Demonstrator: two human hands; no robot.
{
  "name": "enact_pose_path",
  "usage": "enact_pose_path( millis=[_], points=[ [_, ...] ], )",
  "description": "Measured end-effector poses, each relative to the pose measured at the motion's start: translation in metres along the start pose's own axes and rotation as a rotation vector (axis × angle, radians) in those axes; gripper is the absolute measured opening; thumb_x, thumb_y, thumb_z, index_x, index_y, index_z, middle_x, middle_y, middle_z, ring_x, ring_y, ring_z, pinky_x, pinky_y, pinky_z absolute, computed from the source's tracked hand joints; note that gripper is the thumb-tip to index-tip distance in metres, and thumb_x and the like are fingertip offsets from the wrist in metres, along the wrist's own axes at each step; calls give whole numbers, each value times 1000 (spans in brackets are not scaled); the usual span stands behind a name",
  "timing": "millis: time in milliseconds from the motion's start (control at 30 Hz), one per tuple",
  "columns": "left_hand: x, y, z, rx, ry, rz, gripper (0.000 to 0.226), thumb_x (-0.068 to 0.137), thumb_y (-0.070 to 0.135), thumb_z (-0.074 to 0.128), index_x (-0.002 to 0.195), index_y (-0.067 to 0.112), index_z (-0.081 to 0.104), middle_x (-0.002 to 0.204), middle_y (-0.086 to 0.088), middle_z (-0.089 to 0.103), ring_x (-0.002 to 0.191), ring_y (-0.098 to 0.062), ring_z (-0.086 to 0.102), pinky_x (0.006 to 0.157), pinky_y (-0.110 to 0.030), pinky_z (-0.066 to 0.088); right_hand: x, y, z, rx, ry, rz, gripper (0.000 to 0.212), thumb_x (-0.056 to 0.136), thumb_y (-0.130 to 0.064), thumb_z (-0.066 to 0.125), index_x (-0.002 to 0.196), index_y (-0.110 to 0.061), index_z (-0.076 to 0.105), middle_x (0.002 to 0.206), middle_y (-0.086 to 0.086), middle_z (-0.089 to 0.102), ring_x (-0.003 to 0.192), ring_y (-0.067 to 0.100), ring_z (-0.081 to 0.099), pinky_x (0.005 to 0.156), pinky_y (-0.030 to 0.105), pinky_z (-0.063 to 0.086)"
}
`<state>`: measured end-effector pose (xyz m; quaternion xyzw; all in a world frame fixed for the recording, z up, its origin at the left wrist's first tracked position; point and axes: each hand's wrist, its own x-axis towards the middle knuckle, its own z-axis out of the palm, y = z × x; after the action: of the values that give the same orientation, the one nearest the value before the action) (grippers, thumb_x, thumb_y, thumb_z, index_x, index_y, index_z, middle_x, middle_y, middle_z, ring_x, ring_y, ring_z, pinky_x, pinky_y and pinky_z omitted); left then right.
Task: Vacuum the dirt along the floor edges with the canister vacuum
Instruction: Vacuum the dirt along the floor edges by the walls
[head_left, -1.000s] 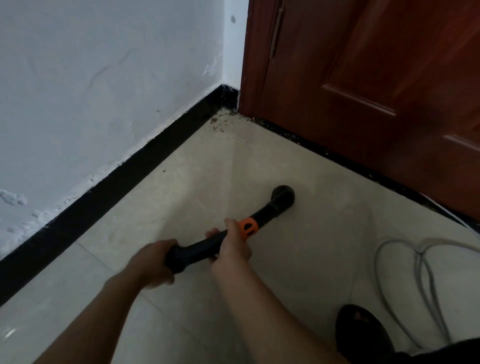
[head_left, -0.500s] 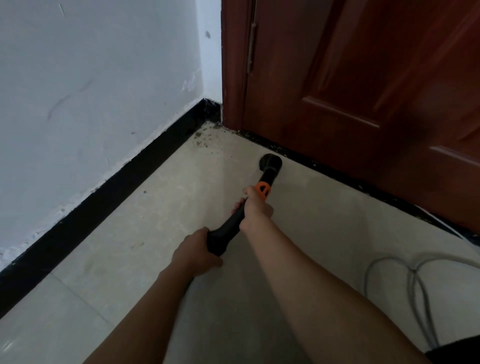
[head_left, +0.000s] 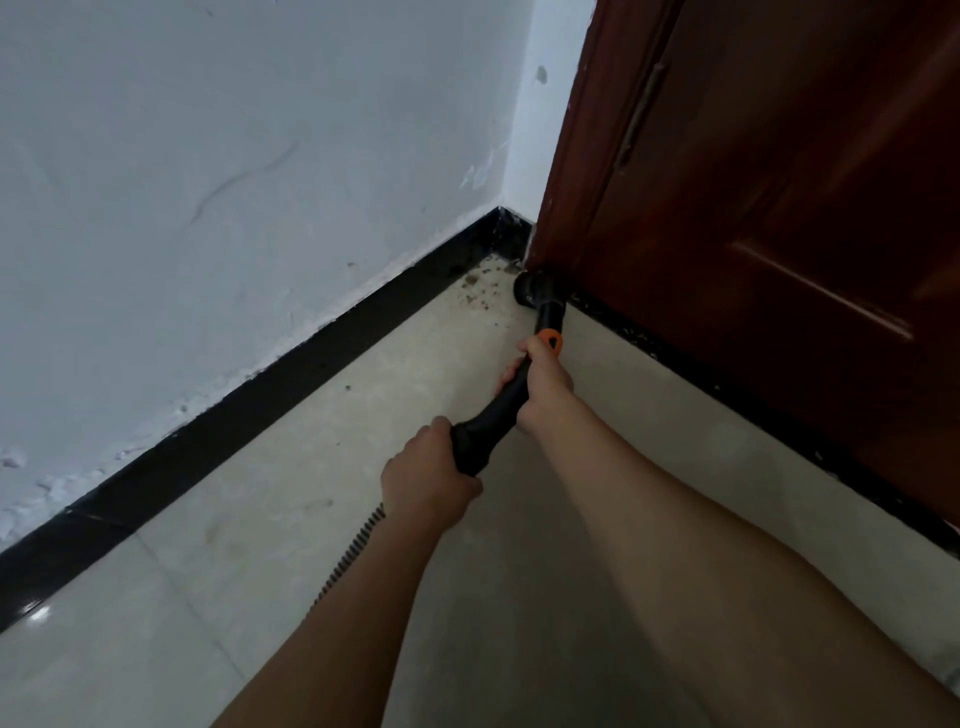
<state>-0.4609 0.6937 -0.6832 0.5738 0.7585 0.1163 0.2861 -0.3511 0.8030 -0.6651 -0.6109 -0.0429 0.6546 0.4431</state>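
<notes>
The black vacuum wand with an orange ring points into the room corner. Its round nozzle sits on the floor against the foot of the door frame. My left hand grips the rear end of the wand. Further forward, just behind the orange ring, my right hand grips the wand. Brown dirt crumbs lie in the corner just left of the nozzle. A ribbed hose trails back under my left forearm. The canister is out of view.
A white wall with a black skirting board runs along the left. A dark red wooden door closes off the right, with a black threshold strip and specks of dirt along it. Pale floor tiles fill the foreground.
The nozzle has travelled forward across the tiles, from the open floor up to the corner at the door frame. Both hands kept their hold and reached further out.
</notes>
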Motion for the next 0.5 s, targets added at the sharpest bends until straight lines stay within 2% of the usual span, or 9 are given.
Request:
enact_pose_path(
  millis=[500],
  points=[
    [36, -4, -9, -13, 83, -39, 39, 70, 27, 73, 99, 20, 48, 93, 1, 57, 81, -20, 58, 77, -38, 50, 37, -10, 43, -92, -99, -9, 18, 83, -14, 67, 72, -11, 52, 54, 2, 50, 45, 15, 47, 55, 29, 44]
  ],
)
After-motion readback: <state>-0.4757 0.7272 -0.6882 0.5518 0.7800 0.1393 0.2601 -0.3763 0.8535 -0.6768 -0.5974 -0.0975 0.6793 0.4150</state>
